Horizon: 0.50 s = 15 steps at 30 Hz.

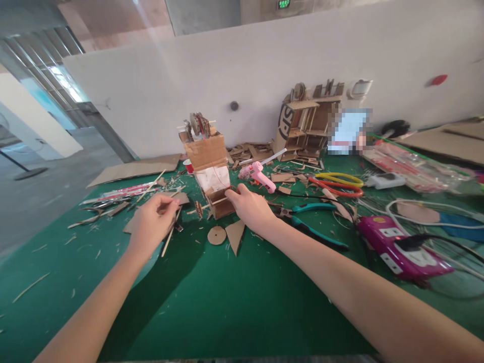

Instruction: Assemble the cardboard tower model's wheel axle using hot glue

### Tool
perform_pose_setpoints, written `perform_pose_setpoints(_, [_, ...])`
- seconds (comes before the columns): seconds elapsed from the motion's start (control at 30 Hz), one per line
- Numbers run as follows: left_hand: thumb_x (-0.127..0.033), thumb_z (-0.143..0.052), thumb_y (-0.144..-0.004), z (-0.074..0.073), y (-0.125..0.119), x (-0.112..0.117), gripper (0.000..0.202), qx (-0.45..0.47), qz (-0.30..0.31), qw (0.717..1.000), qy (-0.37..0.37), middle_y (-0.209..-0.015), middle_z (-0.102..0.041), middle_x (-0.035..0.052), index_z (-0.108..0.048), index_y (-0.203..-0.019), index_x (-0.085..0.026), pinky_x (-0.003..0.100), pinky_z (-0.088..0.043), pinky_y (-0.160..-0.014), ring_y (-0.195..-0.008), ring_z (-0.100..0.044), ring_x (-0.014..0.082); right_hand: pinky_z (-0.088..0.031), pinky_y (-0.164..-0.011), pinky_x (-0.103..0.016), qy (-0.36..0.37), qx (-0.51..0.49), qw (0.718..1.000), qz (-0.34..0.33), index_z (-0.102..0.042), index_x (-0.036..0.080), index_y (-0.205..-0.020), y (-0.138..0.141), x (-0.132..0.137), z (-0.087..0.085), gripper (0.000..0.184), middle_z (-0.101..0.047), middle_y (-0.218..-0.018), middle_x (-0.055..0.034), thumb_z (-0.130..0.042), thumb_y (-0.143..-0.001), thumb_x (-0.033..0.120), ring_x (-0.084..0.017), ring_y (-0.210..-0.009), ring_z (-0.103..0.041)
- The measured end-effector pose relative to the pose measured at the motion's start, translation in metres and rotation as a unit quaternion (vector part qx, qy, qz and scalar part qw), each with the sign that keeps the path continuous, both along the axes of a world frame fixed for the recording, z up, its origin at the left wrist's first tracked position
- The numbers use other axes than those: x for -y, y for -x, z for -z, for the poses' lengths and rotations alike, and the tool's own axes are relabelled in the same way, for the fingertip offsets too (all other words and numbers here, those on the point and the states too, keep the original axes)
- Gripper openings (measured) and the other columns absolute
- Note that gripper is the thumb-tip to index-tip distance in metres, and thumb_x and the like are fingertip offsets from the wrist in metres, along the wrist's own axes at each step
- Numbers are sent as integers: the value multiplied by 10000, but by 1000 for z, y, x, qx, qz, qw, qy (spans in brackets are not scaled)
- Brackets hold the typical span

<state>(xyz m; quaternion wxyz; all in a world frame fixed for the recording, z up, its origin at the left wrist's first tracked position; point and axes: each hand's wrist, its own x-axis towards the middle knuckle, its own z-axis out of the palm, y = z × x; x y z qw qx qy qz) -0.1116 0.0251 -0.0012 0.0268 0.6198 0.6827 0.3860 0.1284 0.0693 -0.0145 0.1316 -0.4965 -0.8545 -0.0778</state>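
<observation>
A tall cardboard model (205,151) stands on the green table, with corrugated discs on top and an open box section at its foot. A thin wooden stick with a small cardboard wheel (198,208) juts out on its lower left. My right hand (249,206) grips the right edge of that box section. Left of the model, my left hand (153,219) hovers with thumb and forefinger pinched together; whatever is between them is too small to make out. A round cardboard disc (217,235) and a cardboard triangle (235,236) lie in front of the model.
Behind my right hand lies a pink glue gun (259,175). Teal-handled pliers (317,227), yellow-and-orange-handled scissors (340,182) and a purple power strip (401,247) with cables are at right. Another cardboard structure (306,121) stands at the back among scraps; sticks (151,186) lie left.
</observation>
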Motion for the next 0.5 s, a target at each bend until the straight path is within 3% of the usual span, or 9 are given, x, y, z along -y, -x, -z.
perform_pose_setpoints(0.27, [-485,-374,-900,-7,0,6,438,-114,6,990,83,-534,-581,-5,-584,-641,-199,266,-380,-551,-537,-557,159,-450,-545,-280,-2,-16,1000,4,-497,234,-1139,1,0,2,309,-512,-1001,-76,-233,-995,303,-177,-683,-613])
perform_pose_setpoints(0.33, [-501,-336,-912,-7,-1,7,449,-111,26,988,104,-597,-619,0,-623,-731,-207,266,-388,-557,-573,-579,166,-449,-550,-278,-5,-20,1000,8,-497,234,-1142,2,-1,2,312,-520,-1001,-77,-231,-996,309,-176,-684,-615])
perform_pose_setpoints(0.43, [-477,-427,-870,-5,-2,8,329,-116,86,982,123,-839,-692,2,-625,-983,-240,260,-424,-602,-682,-622,171,-451,-560,-278,-4,-26,1000,10,-494,233,-1154,2,-1,3,315,-526,-1014,-83,-233,-996,309,-178,-696,-619])
perform_pose_setpoints(0.5, [-445,-496,-822,-4,-3,8,305,-128,111,976,133,-888,-697,10,-614,-1008,-235,263,-439,-625,-708,-628,178,-454,-565,-282,-1,-29,1000,11,-494,230,-1158,2,0,2,320,-527,-1023,-86,-229,-996,309,-182,-704,-622])
